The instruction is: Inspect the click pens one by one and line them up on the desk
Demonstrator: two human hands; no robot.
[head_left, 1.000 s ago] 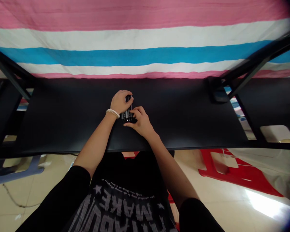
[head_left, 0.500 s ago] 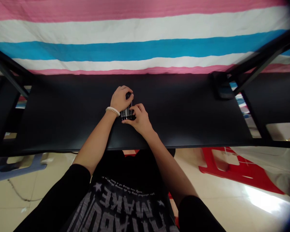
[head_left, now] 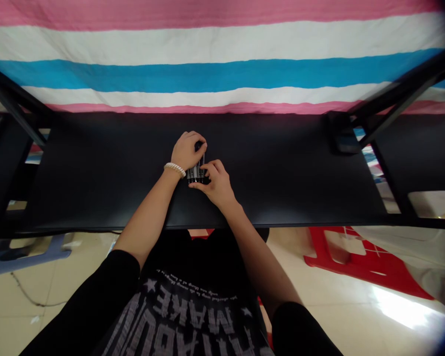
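While left hand (head_left: 188, 151) is gripping pens (head_left: 196, 173), right hand (head_left: 217, 183) is touching them

Pens are lying side by side on the black desk (head_left: 300, 178), partly hidden by both hands. Left is clasping their far ends; right thumb and fingers are bracketing the near right corner, can't tell if pinching.

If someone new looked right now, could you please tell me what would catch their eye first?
Probably the pink, white and blue striped cloth across the top, vivid against the black table. Next, the left hand, a pale bracelet at its wrist, and the right hand, both at a cluster of pen-like items near the table's middle.
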